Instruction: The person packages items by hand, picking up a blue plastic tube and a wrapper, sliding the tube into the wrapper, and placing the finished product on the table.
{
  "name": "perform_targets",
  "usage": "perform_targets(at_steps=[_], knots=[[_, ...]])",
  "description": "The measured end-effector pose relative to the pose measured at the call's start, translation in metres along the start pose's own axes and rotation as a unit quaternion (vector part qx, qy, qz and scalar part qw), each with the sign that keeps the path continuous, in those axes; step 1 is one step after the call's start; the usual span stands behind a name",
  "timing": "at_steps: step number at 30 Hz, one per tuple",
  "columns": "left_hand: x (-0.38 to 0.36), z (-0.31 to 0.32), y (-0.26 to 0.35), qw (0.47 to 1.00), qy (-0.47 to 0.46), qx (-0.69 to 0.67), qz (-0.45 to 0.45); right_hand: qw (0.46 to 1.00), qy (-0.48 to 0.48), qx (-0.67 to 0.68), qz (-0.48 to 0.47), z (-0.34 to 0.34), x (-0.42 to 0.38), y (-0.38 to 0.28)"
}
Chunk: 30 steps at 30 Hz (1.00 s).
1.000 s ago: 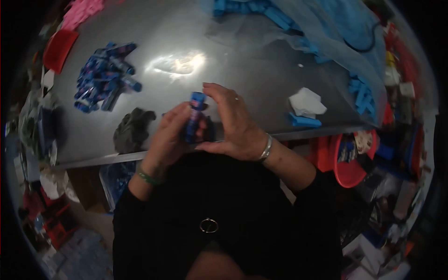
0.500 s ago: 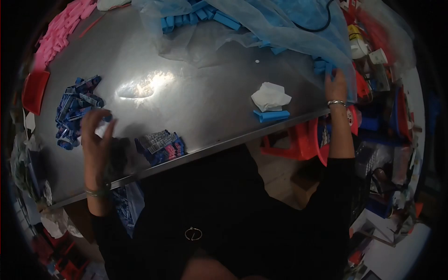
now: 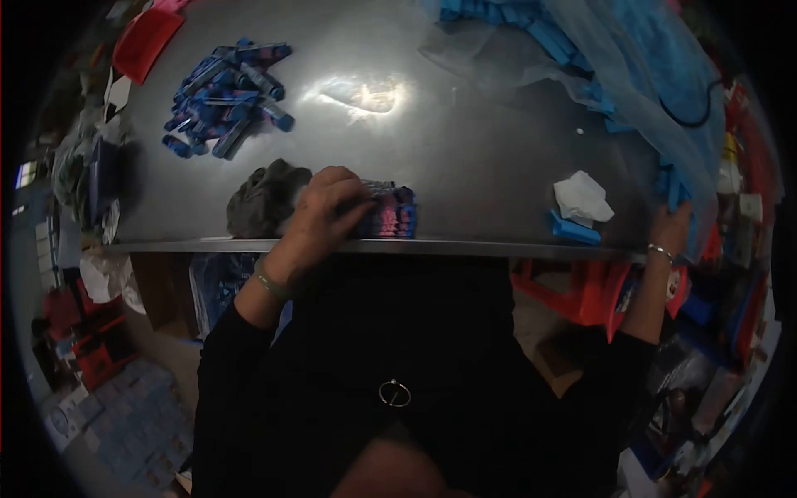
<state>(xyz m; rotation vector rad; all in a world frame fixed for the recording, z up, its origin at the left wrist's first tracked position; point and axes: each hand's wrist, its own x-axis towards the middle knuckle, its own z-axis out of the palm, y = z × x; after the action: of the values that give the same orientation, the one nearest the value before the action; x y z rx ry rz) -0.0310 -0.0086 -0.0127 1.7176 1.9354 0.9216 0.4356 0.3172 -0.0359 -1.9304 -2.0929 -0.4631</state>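
At the table's near edge, my left hand (image 3: 328,206) bends its fingers and thumb against the left end of a neat stack of small blue and pink printed tubes (image 3: 397,214). Whatever lies between those fingertips is hidden. Further back is a loose pile of similar blue tubes (image 3: 228,98). Over at the right, my right hand (image 3: 671,228) closes its fingers on a light-blue piece (image 3: 674,192) beside the translucent plastic bag (image 3: 656,79). Many more light-blue pieces (image 3: 552,40) lie under and along that bag.
A dark grey crumpled cloth (image 3: 267,199) sits left of my left hand. A crumpled white paper (image 3: 584,197) and a light-blue piece (image 3: 574,228) lie near the front edge. A red scoop-like tray (image 3: 147,43) stands far left. A red stool (image 3: 573,295) is below the table.
My left hand has moved from beside the loose pile to the stack at the front edge. My right hand stays at the light-blue pieces. The whole view has turned and shifted.
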Motion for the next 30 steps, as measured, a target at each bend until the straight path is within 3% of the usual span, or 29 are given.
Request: perform_targets(at_steps=[2,4,6,8,10,11,13,14,16,17,19,22,30], knots=[[0.0,0.001,-0.002,0.999,0.02,-0.003,0.028,0.998,0.042,0.039,-0.037,-0.006,-0.001,-0.003],[0.0,0.007,0.004,0.998,0.041,-0.033,-0.016,0.989,0.069,0.1,-0.082,-0.041,-0.006,-0.033],[-0.002,0.006,0.002,0.994,0.06,-0.064,-0.058,0.979,0.052,0.185,-0.067,-0.08,-0.017,-0.073],[-0.001,0.005,-0.005,0.999,0.04,-0.022,-0.019,0.962,0.036,0.268,-0.048,-0.104,-0.03,-0.11],[0.001,0.002,-0.003,0.999,0.05,-0.009,-0.001,0.842,-0.04,0.535,-0.056,-0.119,-0.041,-0.141],[0.002,0.002,-0.002,0.998,0.059,0.004,0.019,0.842,-0.041,0.535,-0.057,-0.127,-0.046,-0.157],[0.002,0.002,-0.002,0.997,0.067,0.002,0.025,0.73,-0.188,0.655,-0.054,-0.138,-0.052,-0.187],[0.002,0.002,-0.002,0.997,0.074,0.001,0.031,0.73,-0.189,0.655,-0.055,-0.137,-0.054,-0.199],[0.002,-0.002,0.002,0.997,0.066,-0.008,0.028,0.649,-0.308,0.693,-0.069,-0.132,-0.059,-0.22],[0.002,-0.003,0.003,0.998,0.056,-0.017,0.027,0.648,-0.308,0.692,-0.071,-0.133,-0.061,-0.229],[0.001,-0.004,0.004,0.997,0.053,-0.049,0.015,0.531,-0.41,0.74,-0.053,-0.135,-0.066,-0.245],[0.001,-0.008,0.006,0.995,0.033,-0.09,0.004,0.511,-0.449,0.731,-0.061,-0.133,-0.065,-0.259],[0.002,-0.013,0.005,0.997,0.014,-0.064,0.036,0.531,-0.488,0.683,-0.121,-0.131,-0.06,-0.269]])
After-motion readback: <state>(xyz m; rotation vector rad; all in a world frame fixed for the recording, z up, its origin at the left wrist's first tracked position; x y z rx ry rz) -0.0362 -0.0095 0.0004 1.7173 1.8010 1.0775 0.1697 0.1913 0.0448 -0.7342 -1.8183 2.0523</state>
